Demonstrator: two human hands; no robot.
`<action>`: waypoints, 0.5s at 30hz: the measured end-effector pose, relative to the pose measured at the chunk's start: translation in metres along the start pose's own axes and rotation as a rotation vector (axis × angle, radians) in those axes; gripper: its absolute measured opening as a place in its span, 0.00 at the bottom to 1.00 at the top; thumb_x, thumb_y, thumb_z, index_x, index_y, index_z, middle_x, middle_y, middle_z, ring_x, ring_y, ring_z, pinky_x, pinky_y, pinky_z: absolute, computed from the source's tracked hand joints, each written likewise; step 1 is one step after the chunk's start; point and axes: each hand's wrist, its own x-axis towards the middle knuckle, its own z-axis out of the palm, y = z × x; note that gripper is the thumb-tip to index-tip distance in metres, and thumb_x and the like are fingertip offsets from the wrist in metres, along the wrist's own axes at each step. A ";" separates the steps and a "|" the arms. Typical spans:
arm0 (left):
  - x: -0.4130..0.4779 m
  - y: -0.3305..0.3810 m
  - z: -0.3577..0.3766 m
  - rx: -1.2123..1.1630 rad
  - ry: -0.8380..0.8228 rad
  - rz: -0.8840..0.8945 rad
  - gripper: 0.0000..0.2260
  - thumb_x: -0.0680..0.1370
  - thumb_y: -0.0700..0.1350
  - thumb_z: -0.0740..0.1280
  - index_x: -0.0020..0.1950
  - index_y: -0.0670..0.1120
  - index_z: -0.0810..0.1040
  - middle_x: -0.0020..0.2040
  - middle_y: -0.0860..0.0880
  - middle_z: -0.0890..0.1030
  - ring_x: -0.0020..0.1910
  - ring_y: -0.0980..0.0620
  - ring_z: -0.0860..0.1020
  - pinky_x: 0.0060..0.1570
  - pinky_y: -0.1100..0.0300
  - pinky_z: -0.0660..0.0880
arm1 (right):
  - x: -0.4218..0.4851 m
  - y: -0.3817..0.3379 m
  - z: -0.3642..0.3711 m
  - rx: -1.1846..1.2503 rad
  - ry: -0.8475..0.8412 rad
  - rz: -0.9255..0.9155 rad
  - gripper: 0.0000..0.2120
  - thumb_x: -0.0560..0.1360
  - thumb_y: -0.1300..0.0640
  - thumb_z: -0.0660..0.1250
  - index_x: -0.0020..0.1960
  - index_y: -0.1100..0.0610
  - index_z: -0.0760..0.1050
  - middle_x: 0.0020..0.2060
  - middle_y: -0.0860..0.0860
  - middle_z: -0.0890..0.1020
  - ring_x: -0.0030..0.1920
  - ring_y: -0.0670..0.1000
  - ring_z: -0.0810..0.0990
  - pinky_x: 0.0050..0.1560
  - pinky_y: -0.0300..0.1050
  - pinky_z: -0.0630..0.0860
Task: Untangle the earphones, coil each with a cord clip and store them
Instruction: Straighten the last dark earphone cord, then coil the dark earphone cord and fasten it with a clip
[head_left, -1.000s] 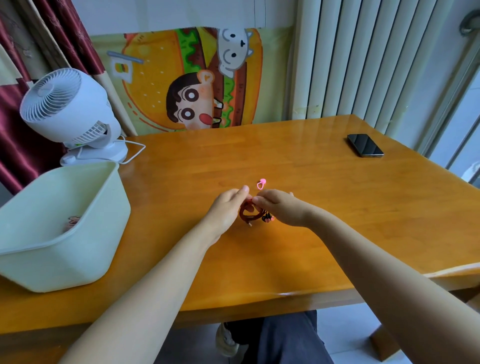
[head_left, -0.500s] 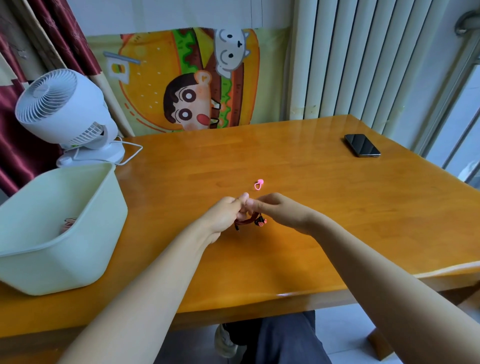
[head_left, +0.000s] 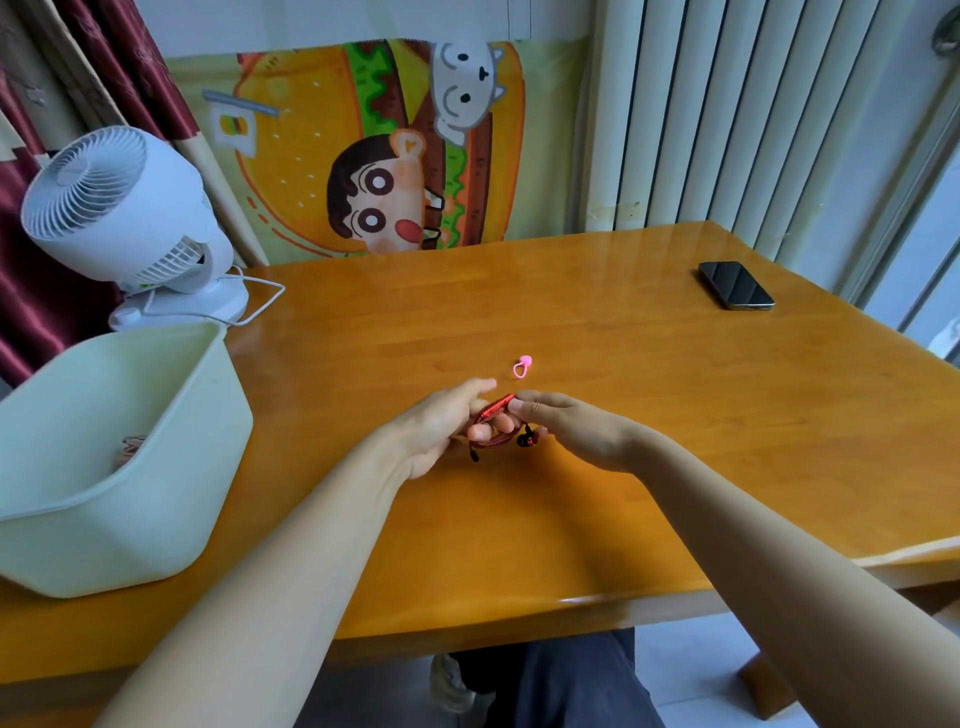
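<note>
Near the centre of the frame, two bare hands meet just above a glossy orange-brown wooden table (head_left: 597, 519). Between them is a pair of red earphones (head_left: 492, 440), the braided cord gathered into a small loose coil. The left hand (head_left: 439, 428) curls its fingers through the coil, forefinger reaching forward. The right hand (head_left: 574, 431) pinches a short stiff red section of the cord at its fingertips.

The cord looks light, limp and springy, and would likely uncoil if released. It is best gripped across the gathered loops, not by the small dark earbuds dangling below.

A pink cord clip (head_left: 522, 367) lies on the table just beyond the hands. At the left edge sits a pale green plastic tub (head_left: 78, 545) with something small and unclear inside. Behind it stands a white desk fan (head_left: 119, 218), and a dark phone (head_left: 735, 285) lies at upper right. A cartoon burger banner (head_left: 384, 150) hangs behind the table.
</note>
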 end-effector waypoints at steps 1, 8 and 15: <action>0.000 0.000 0.000 0.008 -0.032 -0.017 0.22 0.84 0.58 0.52 0.40 0.47 0.77 0.27 0.53 0.69 0.34 0.57 0.72 0.63 0.53 0.60 | 0.001 0.000 0.000 -0.013 -0.003 0.014 0.17 0.84 0.54 0.53 0.64 0.61 0.74 0.52 0.48 0.77 0.51 0.43 0.74 0.47 0.26 0.69; 0.018 -0.006 -0.005 -0.230 0.001 -0.001 0.16 0.83 0.52 0.57 0.42 0.46 0.76 0.24 0.56 0.65 0.34 0.61 0.71 0.67 0.56 0.55 | 0.021 -0.006 -0.007 0.012 0.059 0.069 0.14 0.84 0.54 0.54 0.65 0.56 0.73 0.57 0.47 0.77 0.55 0.43 0.72 0.51 0.29 0.69; 0.040 -0.004 -0.025 -0.183 0.329 0.002 0.17 0.84 0.55 0.56 0.40 0.48 0.72 0.29 0.54 0.73 0.46 0.54 0.72 0.61 0.55 0.59 | 0.074 0.021 -0.030 -0.259 0.583 0.054 0.10 0.80 0.56 0.62 0.59 0.52 0.76 0.47 0.54 0.81 0.45 0.55 0.78 0.43 0.45 0.74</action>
